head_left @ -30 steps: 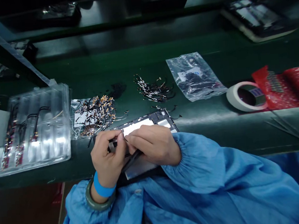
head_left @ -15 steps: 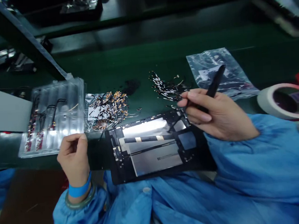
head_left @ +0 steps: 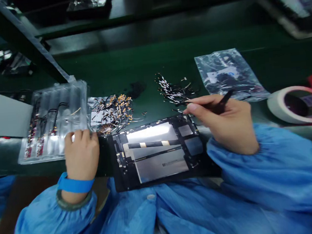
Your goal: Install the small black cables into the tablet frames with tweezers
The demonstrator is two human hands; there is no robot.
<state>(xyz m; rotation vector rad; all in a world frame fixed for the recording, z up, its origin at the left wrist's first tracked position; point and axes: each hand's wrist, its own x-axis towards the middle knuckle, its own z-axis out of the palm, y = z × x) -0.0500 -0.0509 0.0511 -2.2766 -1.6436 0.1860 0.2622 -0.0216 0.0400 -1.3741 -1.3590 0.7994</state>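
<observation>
I see right hand (head_left: 227,125) pinching black tweezers (head_left: 217,104) beyond opened tablet (head_left: 159,153); left hand (head_left: 81,154) curled, empty, touching plastic tray (head_left: 54,118) left of it.

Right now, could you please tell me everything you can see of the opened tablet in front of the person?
The opened tablet lies flat, back cover off, at the green bench's near edge. A black frame surrounds silvery metal shielding, with a dark strip bearing pale patches across the upper part and small components along its left side. The left hand rests by its left edge; the right hand hovers over its far right corner.
</observation>
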